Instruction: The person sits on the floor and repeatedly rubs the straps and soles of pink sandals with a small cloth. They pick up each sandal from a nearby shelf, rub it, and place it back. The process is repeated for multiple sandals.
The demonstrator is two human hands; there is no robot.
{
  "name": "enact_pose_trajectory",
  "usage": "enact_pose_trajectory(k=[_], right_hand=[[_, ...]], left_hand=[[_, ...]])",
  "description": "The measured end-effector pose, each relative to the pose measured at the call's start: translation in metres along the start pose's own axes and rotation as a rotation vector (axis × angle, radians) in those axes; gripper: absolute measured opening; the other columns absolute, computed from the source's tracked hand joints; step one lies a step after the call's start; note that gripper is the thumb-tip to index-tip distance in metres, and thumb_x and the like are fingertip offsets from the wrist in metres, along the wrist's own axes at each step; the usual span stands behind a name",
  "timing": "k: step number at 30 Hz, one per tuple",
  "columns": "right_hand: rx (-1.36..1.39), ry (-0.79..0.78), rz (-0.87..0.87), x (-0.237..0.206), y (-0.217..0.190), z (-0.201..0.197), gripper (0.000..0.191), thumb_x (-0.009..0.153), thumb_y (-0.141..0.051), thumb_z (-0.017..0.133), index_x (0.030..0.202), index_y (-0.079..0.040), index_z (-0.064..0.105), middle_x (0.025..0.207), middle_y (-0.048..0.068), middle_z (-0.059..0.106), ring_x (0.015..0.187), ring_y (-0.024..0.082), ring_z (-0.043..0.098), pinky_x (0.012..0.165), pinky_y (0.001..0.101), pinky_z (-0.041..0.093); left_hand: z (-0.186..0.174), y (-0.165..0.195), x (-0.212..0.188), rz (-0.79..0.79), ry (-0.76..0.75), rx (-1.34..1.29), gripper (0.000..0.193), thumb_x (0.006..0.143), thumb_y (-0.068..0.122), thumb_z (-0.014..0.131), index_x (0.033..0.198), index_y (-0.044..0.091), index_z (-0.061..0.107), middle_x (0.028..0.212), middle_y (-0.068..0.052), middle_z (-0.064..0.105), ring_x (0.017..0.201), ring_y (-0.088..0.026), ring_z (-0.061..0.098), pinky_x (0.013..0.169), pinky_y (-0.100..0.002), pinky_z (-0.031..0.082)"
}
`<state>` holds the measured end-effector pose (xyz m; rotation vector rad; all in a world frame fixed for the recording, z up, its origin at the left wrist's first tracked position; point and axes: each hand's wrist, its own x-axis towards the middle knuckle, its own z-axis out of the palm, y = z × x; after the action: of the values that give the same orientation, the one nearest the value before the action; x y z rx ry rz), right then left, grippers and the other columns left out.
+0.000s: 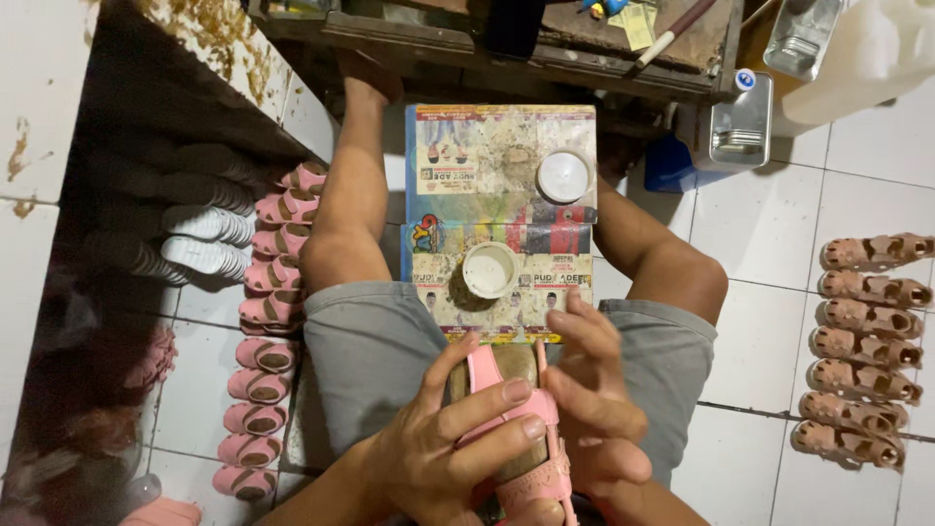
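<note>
- I take the printed board lying across my knees as my landmark; it is the largest thing near the work and its long side runs away from me.
- Left of the board, a line of pink sandals runs along the tiled floor, with white soles stacked further left under the dark shelf edge.
- Well to the right of the board, a column of brown sandals lies on the floor.
- Beyond the board's far edge stands a wooden desk, with a metal tin just to its right.
- My left hand comes up from below the board's near edge, wrist bent, its fingers curled over and pressed down on the pink sandal, the thumb reaching towards the board.
- My right hand sits just beside it on the right, fingers bent and close together, clamping the sandal's other edge; one fingertip touches the board's near edge.
- The pink sandal is held over my lap just nearer than the board, its long axis pointing away from me towards the board, brown footbed facing up.
- On the board, a white cup stands near its middle.
- A white round lid rests towards the board's far right corner.
</note>
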<state>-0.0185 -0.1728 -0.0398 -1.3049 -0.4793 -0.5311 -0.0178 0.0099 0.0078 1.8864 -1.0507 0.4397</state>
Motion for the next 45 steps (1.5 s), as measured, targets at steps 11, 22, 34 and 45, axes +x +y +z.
enact_pose_trajectory(k=[11, 22, 34, 45], right_hand=[[0.143, 0.026, 0.075, -0.011, -0.014, 0.01, 0.07, 0.113, -0.06, 0.02, 0.137, -0.013, 0.066, 0.152, 0.035, 0.046, 0.152, 0.045, 0.037, 0.132, 0.0578, 0.026], [0.065, 0.112, 0.002, -0.006, -0.017, 0.022, 0.059, 0.113, -0.053, 0.028, 0.129, -0.011, 0.066, 0.148, 0.035, 0.049, 0.148, 0.043, 0.042, 0.131, 0.0567, 0.028], [0.01, -0.098, 0.15, -0.011, -0.018, -0.002, 0.068, 0.113, -0.058, 0.029, 0.123, -0.004, 0.068, 0.147, 0.036, 0.048, 0.153, 0.045, 0.036, 0.132, 0.0585, 0.023], [-0.169, -0.013, -0.03, -0.013, -0.016, 0.001, 0.066, 0.112, -0.054, 0.028, 0.116, -0.005, 0.072, 0.138, 0.031, 0.057, 0.143, 0.043, 0.046, 0.128, 0.0568, 0.031]], left_hand=[[-0.012, -0.005, 0.009, 0.144, 0.025, 0.165, 0.03, 0.097, 0.04, 0.084, 0.119, 0.039, 0.064, 0.135, -0.008, 0.047, 0.137, -0.033, 0.051, 0.115, -0.074, 0.039], [-0.01, -0.006, 0.009, 0.063, 0.057, 0.092, 0.03, 0.092, 0.034, 0.083, 0.116, 0.035, 0.065, 0.135, -0.011, 0.048, 0.135, -0.037, 0.051, 0.115, -0.078, 0.036], [0.005, -0.009, -0.001, -0.105, 0.133, -0.039, 0.045, 0.093, 0.025, 0.08, 0.13, 0.013, 0.057, 0.136, -0.013, 0.05, 0.137, -0.039, 0.054, 0.122, -0.072, 0.033], [0.007, -0.009, -0.002, -0.215, 0.163, -0.077, 0.062, 0.093, 0.026, 0.08, 0.14, 0.005, 0.046, 0.138, -0.011, 0.052, 0.14, -0.034, 0.054, 0.128, -0.068, 0.032]])
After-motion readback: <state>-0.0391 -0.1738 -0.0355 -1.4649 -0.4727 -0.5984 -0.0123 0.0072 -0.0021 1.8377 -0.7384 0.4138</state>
